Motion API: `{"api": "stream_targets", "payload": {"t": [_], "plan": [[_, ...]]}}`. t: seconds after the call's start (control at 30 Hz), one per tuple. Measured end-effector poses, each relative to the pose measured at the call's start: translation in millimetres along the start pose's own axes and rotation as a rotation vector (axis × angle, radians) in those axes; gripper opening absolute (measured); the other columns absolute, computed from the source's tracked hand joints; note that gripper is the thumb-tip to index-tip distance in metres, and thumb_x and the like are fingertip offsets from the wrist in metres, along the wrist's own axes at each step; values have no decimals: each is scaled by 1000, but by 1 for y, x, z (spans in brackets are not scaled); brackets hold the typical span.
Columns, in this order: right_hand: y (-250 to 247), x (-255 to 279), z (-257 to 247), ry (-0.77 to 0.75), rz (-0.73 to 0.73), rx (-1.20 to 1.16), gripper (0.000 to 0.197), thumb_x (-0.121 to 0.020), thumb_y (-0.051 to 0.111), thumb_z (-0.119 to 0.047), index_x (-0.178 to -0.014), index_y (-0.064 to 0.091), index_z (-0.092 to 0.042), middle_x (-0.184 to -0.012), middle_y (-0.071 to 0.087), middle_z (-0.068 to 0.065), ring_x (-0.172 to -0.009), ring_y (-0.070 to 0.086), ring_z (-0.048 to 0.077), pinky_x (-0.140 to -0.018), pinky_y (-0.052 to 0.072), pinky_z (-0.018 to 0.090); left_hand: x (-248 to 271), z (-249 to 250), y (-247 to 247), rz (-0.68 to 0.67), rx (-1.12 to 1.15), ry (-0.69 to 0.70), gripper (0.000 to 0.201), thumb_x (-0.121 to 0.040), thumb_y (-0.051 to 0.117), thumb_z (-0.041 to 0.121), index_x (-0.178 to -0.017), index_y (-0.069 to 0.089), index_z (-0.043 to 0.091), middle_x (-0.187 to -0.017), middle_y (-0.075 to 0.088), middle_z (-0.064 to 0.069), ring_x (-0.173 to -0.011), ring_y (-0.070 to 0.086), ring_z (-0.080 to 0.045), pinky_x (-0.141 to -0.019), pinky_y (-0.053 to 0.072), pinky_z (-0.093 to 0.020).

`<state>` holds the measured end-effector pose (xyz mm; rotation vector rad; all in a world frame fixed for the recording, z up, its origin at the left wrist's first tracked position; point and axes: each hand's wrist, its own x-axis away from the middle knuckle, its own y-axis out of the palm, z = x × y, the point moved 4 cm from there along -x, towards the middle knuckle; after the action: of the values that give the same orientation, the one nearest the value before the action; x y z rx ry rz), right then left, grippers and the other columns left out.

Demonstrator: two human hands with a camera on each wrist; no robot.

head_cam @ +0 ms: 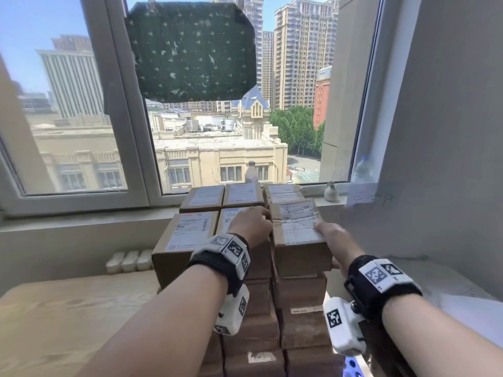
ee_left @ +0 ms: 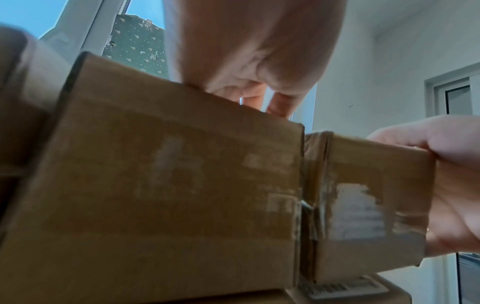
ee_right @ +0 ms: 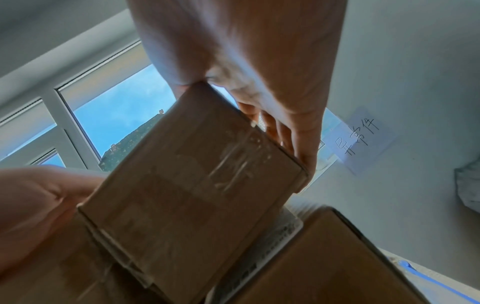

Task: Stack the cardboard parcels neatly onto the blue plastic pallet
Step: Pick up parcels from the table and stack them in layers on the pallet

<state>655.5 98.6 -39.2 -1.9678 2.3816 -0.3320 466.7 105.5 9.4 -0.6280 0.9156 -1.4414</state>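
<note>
A tall stack of cardboard parcels (head_cam: 187, 232) rises before the window, with a corner of the blue plastic pallet (head_cam: 353, 369) showing at its foot. At the stack's front right top is a small parcel (head_cam: 296, 221) with a wrinkled label, tilted slightly. My right hand (head_cam: 326, 240) grips its right side, thumb on top; in the right wrist view the fingers (ee_right: 298, 148) run along that parcel (ee_right: 197, 185). My left hand (head_cam: 261, 216) lies over the middle top parcel, fingers curled onto the small parcel's left edge. The left wrist view shows the small parcel (ee_left: 363, 195) beside the bigger one (ee_left: 168, 185).
The window sill behind the stack holds a bottle (head_cam: 251, 171), a small white vase (head_cam: 331, 192) and a spray bottle (head_cam: 363, 170). A handwritten paper note (head_cam: 373, 198) hangs on the right wall. A wooden surface (head_cam: 68, 308) lies to the left.
</note>
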Motion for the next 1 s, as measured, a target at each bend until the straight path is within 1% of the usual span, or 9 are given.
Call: {"api": "stream_targets", "payload": {"t": [0.03, 0.1, 0.27, 0.37, 0.5, 0.67, 0.77, 0.9, 1.0], "plan": [[1, -3, 1, 5, -8, 2, 62, -68, 54, -49, -116, 59, -11, -109, 66, 13, -105, 63, 32, -99, 48, 52, -2, -2, 1, -1, 0, -6, 35, -94, 45, 17, -121, 67, 21, -123, 66, -4, -106, 61, -25, -93, 50, -35], [3, -9, 4, 10, -21, -1, 64, -65, 53, -49, -117, 59, -11, -110, 67, 13, -104, 63, 31, -99, 48, 52, -5, -4, 3, -6, -16, -14, 35, -92, 47, 21, -121, 67, 24, -122, 67, -2, -108, 60, -24, -95, 50, -39], [5, -19, 8, 29, -42, 8, 55, -78, 57, -47, -118, 58, -10, -111, 67, 13, -103, 64, 30, -98, 49, 51, -9, -7, 8, -1, -93, -13, 34, -92, 52, 31, -122, 65, 26, -129, 62, 0, -118, 54, -23, -102, 45, -41], [7, -25, 10, 40, -47, 24, 66, -66, 54, -54, -116, 59, -12, -109, 68, 10, -102, 65, 28, -99, 49, 51, -10, -8, 10, 5, -186, 7, 38, -93, 51, 35, -128, 62, 26, -139, 55, 0, -129, 45, -24, -107, 38, -41], [9, -24, 12, 28, -34, 28, 62, -67, 53, -51, -114, 59, -10, -109, 68, 11, -103, 65, 29, -99, 49, 51, -12, -7, 11, -2, -213, 15, 42, -94, 50, 35, -134, 58, 26, -143, 51, -1, -134, 41, -25, -110, 35, -41], [7, -27, 13, 21, -28, 58, 53, -67, 51, -52, -103, 61, -14, -108, 68, 9, -105, 64, 29, -100, 48, 51, -12, -6, 11, -4, -222, 20, 43, -94, 50, 35, -135, 56, 24, -145, 50, -1, -135, 40, -25, -110, 34, -42], [6, -27, 12, 20, -16, 86, 49, -64, 52, -56, -93, 61, -18, -110, 68, 7, -107, 62, 28, -101, 46, 50, -10, -5, 9, 10, -216, 27, 39, -93, 52, 33, -129, 62, 20, -138, 56, -2, -131, 45, -25, -107, 37, -40], [7, -20, 6, -17, 1, 109, 29, -88, 57, -43, -101, 59, -17, -109, 67, 8, -106, 62, 30, -101, 47, 50, -7, -4, 8, 16, -205, 31, 39, -93, 52, 35, -126, 63, 18, -134, 59, -3, -127, 48, -26, -105, 40, -40], [5, -16, 1, -70, 44, 201, 26, -93, 53, -39, -106, 58, -16, -110, 65, 7, -105, 60, 28, -100, 45, 48, -6, -3, 6, 6, -161, 26, 42, -92, 54, 34, -131, 60, 19, -136, 58, -3, -127, 48, -25, -105, 41, -39]]}}
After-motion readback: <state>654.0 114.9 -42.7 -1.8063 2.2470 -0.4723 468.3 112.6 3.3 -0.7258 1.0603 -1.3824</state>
